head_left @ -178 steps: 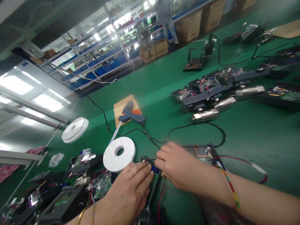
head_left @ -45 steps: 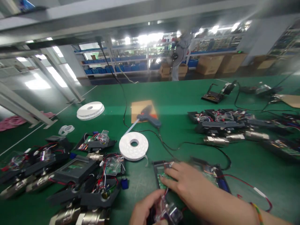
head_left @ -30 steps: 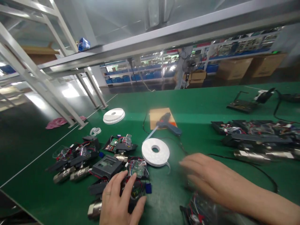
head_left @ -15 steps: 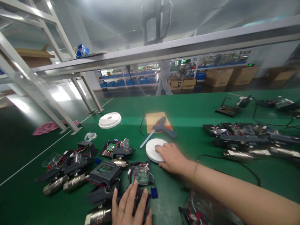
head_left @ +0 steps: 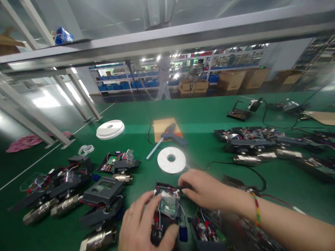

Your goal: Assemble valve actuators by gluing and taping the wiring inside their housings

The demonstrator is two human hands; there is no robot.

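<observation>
My left hand grips an open black electronics housing, with fingers along its left side and thumb on its lower right. A clear-covered circuit board with thin wires sits in it, and a small blue piece hangs on wires at the right. My right hand has its fingers curled at the upper right corner of the housing. Whatever is between its fingertips is hidden. Just beyond lies a white tape roll, flat on the green table, with a small loose end at its right edge.
Behind the roll, a glue gun with a glue stick lies on a tan sheet. Metal valves with black housings stand at left, more housings at right. White rolls lie farther left. A metal shelf beam crosses overhead.
My right hand has left the white tape roll and come nearer to the housing under my left hand. The left hand has shifted its hold on the housing. The whole view has turned slightly right.
</observation>
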